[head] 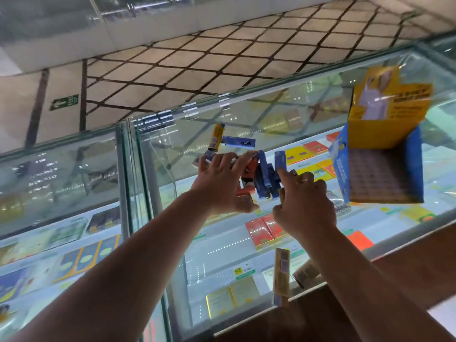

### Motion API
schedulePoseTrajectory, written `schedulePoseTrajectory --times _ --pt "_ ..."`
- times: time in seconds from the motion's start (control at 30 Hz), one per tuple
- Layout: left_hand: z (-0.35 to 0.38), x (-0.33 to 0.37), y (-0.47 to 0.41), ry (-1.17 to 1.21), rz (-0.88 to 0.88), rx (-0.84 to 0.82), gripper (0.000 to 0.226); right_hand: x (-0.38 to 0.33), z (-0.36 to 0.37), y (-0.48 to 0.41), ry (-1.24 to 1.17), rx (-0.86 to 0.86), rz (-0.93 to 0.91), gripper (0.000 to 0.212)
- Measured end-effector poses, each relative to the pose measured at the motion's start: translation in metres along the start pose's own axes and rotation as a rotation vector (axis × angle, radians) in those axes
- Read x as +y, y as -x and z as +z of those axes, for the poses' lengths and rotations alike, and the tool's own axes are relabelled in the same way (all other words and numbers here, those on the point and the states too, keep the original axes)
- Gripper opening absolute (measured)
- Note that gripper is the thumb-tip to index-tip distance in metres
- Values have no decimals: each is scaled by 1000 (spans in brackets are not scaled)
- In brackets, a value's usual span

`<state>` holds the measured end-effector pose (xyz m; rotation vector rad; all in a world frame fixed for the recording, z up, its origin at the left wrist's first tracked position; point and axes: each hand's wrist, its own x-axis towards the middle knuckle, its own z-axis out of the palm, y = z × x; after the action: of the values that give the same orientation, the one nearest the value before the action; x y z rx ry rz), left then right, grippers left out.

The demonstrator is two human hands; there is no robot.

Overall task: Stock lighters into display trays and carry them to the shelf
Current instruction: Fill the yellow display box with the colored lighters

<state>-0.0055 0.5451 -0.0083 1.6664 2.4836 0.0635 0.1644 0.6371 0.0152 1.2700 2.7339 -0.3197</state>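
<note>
A loose heap of blue and orange lighters lies on the glass counter top. My left hand lies over the left side of the heap, its fingers curled round an orange lighter. My right hand is at the heap's right side and pinches a blue lighter that stands upright. A yellow lighter and a blue one lie apart beyond the heap. The yellow and blue cardboard display tray stands to the right, its gridded inside holding nothing.
Under the glass, lit shelves hold rows of red, yellow and blue packs. A tan lighter stands near the counter's front wooden edge. A metal seam divides two glass cases. Tiled floor lies beyond the counter.
</note>
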Motion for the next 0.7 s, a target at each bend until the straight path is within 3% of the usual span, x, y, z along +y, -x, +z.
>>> schedulePoseTrajectory --times 0.13,0.33,0.53,0.6,0.7 --pt "0 4 2 35 -34 25 116 0 -7 -7 -1 4 -9 79" --pt "2 14 9 114 -64 169 84 0 -9 -9 -27 31 -68 72" --pt "6 16 22 137 -120 224 75 15 -8 -12 -356 3 -82 70" --pt "7 14 27 107 -211 230 78 19 -8 -11 -483 21 -68 65" --pt "6 13 31 249 -450 112 91 23 -6 -7 -527 38 -71 62"
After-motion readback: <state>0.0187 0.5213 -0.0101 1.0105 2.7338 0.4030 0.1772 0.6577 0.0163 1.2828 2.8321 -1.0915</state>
